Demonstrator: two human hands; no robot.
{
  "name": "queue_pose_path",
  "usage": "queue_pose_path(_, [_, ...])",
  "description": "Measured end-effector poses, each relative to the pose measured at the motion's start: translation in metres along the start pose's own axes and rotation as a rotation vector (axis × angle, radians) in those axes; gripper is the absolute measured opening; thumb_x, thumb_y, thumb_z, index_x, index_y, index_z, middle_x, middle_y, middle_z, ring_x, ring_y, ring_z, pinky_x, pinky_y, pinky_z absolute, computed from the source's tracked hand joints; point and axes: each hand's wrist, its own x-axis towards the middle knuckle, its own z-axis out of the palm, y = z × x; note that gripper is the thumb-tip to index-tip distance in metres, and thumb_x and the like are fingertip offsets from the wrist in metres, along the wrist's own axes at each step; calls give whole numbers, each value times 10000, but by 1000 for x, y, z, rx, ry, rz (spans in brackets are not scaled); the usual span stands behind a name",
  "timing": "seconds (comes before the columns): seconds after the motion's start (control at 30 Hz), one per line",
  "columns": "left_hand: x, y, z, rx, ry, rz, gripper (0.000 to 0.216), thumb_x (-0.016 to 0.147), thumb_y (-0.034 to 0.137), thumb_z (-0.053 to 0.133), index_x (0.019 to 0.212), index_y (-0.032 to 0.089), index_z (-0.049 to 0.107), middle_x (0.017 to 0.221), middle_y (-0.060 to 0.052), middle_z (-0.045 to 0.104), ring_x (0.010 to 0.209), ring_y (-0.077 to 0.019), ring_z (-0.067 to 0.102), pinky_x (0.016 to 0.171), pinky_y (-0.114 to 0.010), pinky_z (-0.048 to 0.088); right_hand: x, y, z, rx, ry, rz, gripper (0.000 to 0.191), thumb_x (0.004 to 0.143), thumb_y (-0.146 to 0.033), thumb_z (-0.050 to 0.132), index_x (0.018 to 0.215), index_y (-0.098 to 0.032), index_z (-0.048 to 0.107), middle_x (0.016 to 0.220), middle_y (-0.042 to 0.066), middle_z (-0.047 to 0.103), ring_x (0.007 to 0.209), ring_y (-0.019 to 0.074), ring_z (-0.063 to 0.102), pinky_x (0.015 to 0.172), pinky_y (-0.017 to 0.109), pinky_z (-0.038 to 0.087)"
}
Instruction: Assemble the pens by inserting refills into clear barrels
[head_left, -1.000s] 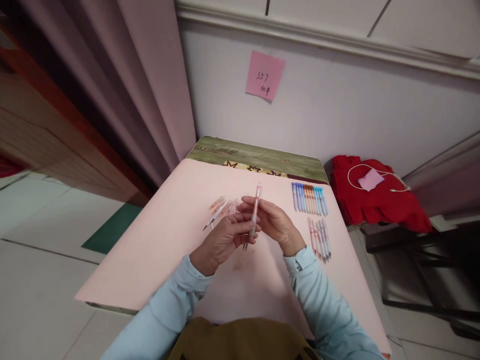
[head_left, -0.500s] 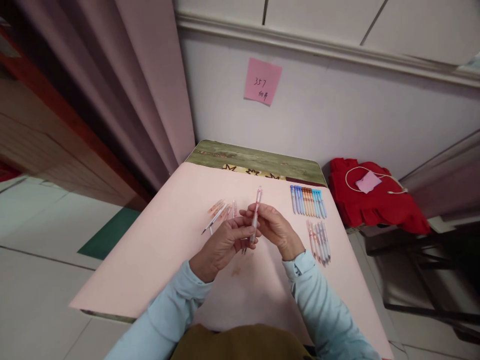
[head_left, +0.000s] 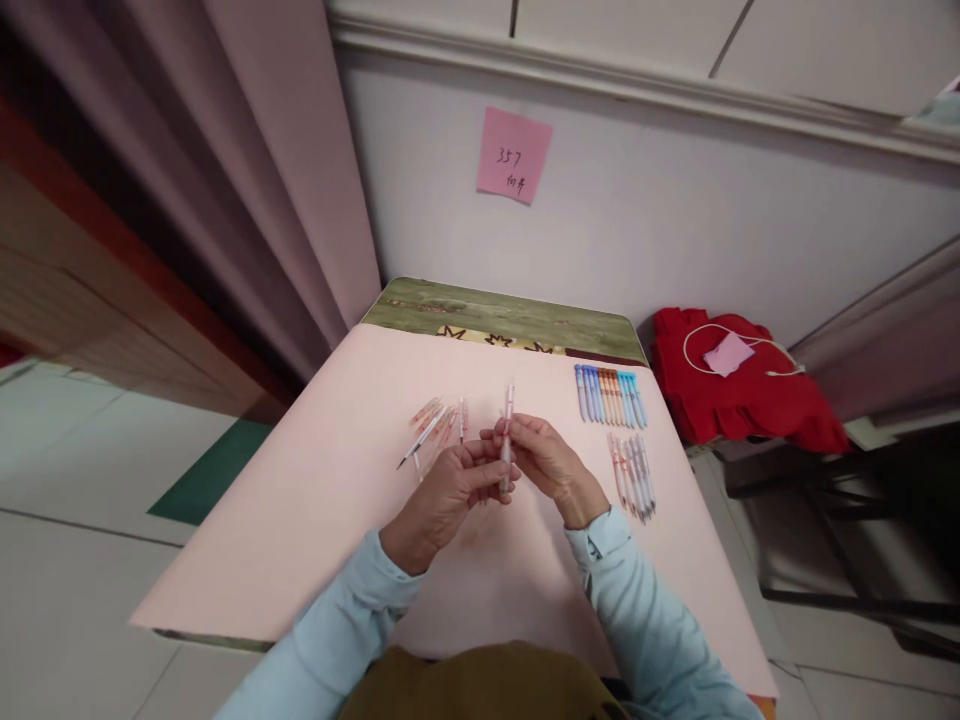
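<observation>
"Where is the pen?"

"The slim, see-through pink-and-white pen [head_left: 507, 442] is up in the fingers, over the pale pink sheet [head_left: 315, 520] that covers most of the green wood-grain desk [head_left: 510, 315]. Its long axis points away from the person, nearly straight."

"And each grip?"

"Both are closed on it. The left hand [head_left: 448, 492] pinches the near end between thumb and fingers; the right hand [head_left: 551, 458] has its fingertips on the barrel farther up — the two sets of fingers are close together. Light blue sleeves [head_left: 341, 615] reach in behind them."

"What lies around the hands?"

"Just beyond the left one, a loose spread of clear pinkish pen parts [head_left: 448, 422], with a thin white dark-tipped refill [head_left: 424, 437] lying slantwise among them (some of the spread is hidden by the hand)."

"On the right?"

"Two groups, both apart from the right hand. Farther off, a neat row of blue and brown-orange pens [head_left: 611, 396]; nearer, a bunch of whitish and pink pens [head_left: 631, 478], side by side, dark tips toward the person."

"Past the desk?"

"A square pink note [head_left: 514, 155] on the white wall [head_left: 637, 200], marked 357 — and to the right, a bright red cloth [head_left: 750, 410] carrying a white cable."
</observation>
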Motion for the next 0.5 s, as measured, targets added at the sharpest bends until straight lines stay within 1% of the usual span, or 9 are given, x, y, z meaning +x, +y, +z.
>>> queue_pose_path(0.1, [3,-11,3,115,93,71,220,686,285,810,782,131,685,699,-20,633,620,-114,562,618,-267,462,-2,5,-1,-90,71,-31,319,702,-457,828,801,-169,735,744,27,687,653,135,568,624,263,440])
queue_pose_path(0.17, [7,-20,2,175,152,99,217,681,295,797,766,133,680,673,-18,633,603,-119,563,608,-270,461,-3,11,-2,-153,155,-55,321,691,-452,829,796,-162,743,721,21,679,647,135,558,621,267,435])
queue_pose_path(0.23, [11,-30,-1,206,193,91,214,675,300,786,759,135,678,661,-20,639,596,-125,571,606,-275,465,-6,20,-4,-201,248,-80,316,695,-457,816,776,-160,745,707,21,677,643,140,556,617,273,433])
queue_pose_path(0.3, [15,-41,-4,212,205,63,230,668,314,786,757,135,673,646,-23,642,600,-134,583,612,-280,471,-11,29,-7,-226,326,-99,315,712,-469,793,766,-162,748,694,21,675,642,145,558,615,278,434])
queue_pose_path(0.37, [16,-52,-5,207,214,40,271,655,337,798,780,134,668,645,-23,647,596,-138,588,616,-285,477,-20,38,-10,-221,377,-113,307,702,-457,795,799,-169,755,712,22,687,663,150,576,642,284,448])
queue_pose_path(0.43, [17,-61,-2,214,219,28,321,651,349,811,840,139,659,647,-14,650,586,-137,587,625,-292,484,-30,43,-17,-229,407,-129,306,675,-427,812,842,-177,757,748,23,703,691,154,594,685,294,464])
queue_pose_path(0.5, [16,-69,2,242,202,19,374,648,347,822,911,148,647,670,-9,661,605,-141,599,651,-299,493,-42,44,-28,-281,436,-132,308,666,-414,808,855,-177,752,768,24,706,698,155,598,705,300,469])
